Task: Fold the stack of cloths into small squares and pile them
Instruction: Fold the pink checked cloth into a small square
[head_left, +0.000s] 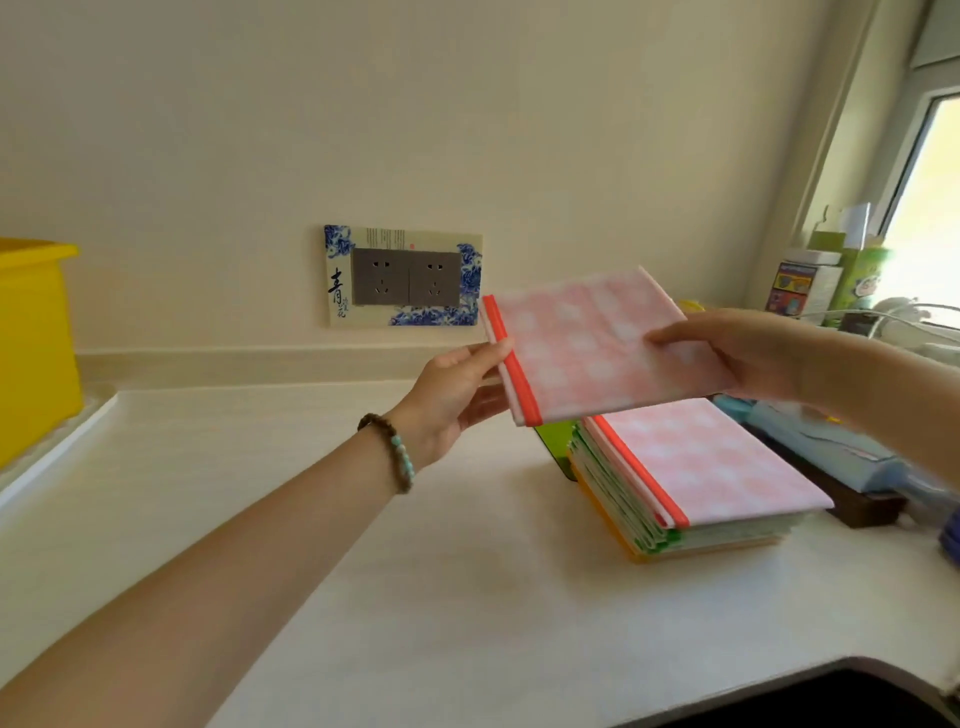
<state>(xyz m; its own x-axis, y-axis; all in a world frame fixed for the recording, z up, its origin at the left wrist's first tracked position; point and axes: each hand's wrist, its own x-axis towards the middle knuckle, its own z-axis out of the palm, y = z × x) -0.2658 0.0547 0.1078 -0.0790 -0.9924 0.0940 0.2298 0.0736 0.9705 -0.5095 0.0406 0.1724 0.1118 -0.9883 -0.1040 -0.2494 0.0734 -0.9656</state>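
Both arms reach forward, forearms bare. The left arm enters from the lower left and rises diagonally to the right, with a beaded bracelet (397, 457) round the wrist. The left hand (457, 395) pinches the left border of a folded cloth (582, 348), thumb on top and fingers beneath. The right arm enters from the right edge. The right hand (727, 353) holds the opposite side, thumb lying across the upper face, fingers hidden below. The hands are at about the same height and well apart.
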